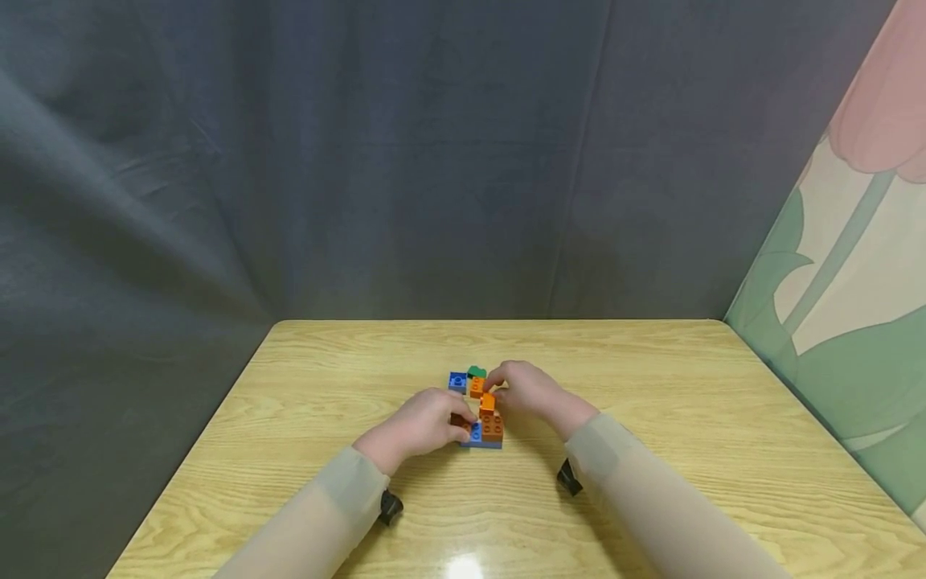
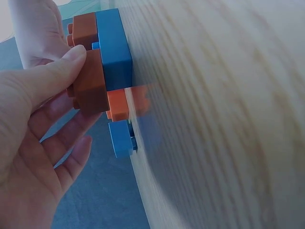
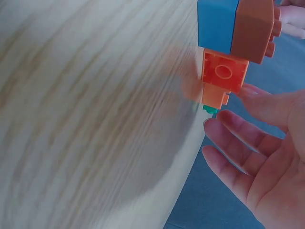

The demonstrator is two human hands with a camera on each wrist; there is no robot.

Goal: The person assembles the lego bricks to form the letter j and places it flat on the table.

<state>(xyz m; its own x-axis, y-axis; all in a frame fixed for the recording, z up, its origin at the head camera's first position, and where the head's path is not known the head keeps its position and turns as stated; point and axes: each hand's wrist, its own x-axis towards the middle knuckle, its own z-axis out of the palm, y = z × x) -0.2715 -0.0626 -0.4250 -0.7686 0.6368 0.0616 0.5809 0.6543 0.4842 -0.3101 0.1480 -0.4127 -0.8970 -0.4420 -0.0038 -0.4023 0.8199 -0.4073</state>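
Note:
My left hand (image 1: 427, 422) grips a brown brick (image 2: 90, 81), its thumb along the near side and fingers behind. That brick sits on a long blue brick (image 1: 481, 444), with a second brown brick (image 1: 493, 427) at the other end and blue studs showing between them. My right hand (image 1: 531, 392) pinches an orange brick (image 1: 488, 404) just behind the second brown brick. In the right wrist view this orange brick (image 3: 224, 71) is turned so that its hollow underside shows; the thumb is at its lower corner, and part of the grasp is hidden.
Behind the hands lie a blue brick (image 1: 457, 380) with its hollow side up, another orange brick (image 1: 477, 387) and a green piece (image 1: 477, 371). A wooden table (image 1: 651, 386) carries everything. Dark curtain (image 1: 448, 161) hangs behind it, and a flower-patterned panel (image 1: 854, 265) stands at right.

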